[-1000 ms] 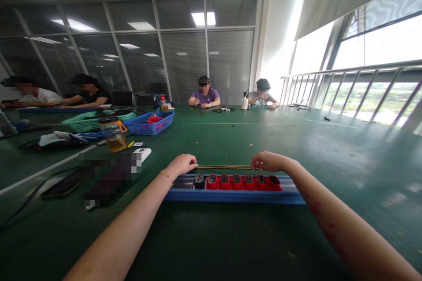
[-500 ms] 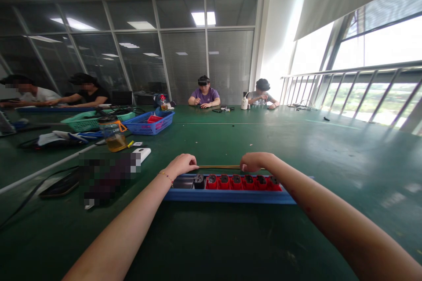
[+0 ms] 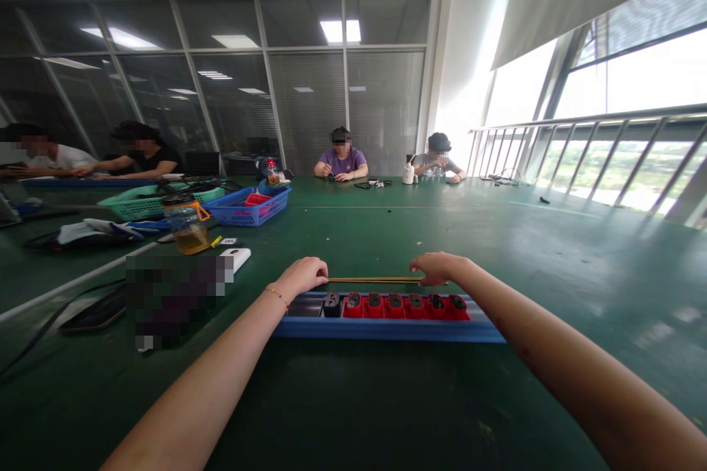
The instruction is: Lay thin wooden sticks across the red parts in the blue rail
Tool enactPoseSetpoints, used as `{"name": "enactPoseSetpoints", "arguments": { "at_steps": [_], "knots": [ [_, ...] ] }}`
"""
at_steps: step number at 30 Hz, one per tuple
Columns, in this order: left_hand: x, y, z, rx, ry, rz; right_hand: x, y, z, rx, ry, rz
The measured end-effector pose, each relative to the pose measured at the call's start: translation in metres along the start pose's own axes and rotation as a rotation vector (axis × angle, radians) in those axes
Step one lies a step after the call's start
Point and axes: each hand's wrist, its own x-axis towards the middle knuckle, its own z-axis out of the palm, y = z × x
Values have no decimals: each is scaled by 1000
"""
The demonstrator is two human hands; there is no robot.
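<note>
A pair of thin yellow strands [image 3: 373, 280] stretches straight between my hands, just behind a long blue tray [image 3: 387, 331]. My left hand [image 3: 309, 272] is closed on their left end, with the fingertips partly hidden. At the right end, my right hand [image 3: 439, 268] has its index finger stretched out and its fingers apart, the lower ones close to the strands. Whether they touch is hard to see. In the tray stands a row of several red blocks with dark tops [image 3: 395, 306], and a black block [image 3: 332, 304] at their left. Bare metal-grey channel [image 3: 305, 307] shows beyond it.
To the left lie a white power bank [image 3: 237, 262], a phone [image 3: 96, 315] and a jar of amber liquid [image 3: 189, 228]. Behind are a blue basket [image 3: 251, 210] and a green basket [image 3: 135, 204]. Several people sit at the table's far side.
My right hand has loosened from a closed grip, its fingers spreading as it shifts slightly right. My left hand stays on the strands, almost unmoved.
</note>
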Motion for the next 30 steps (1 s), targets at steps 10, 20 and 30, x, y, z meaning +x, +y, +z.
{"name": "enactPoseSetpoints", "arguments": {
  "at_steps": [10, 20, 30],
  "knots": [
    [3, 3, -5, 86, -60, 40, 7, 3, 7, -76, -10, 28],
    [18, 16, -14, 159, -170, 63, 19, 9, 13, -43, -8, 26],
    [-12, 23, -41, -296, 10, 49, -50, 34, -4, 264, 200, -49]
  ]
}}
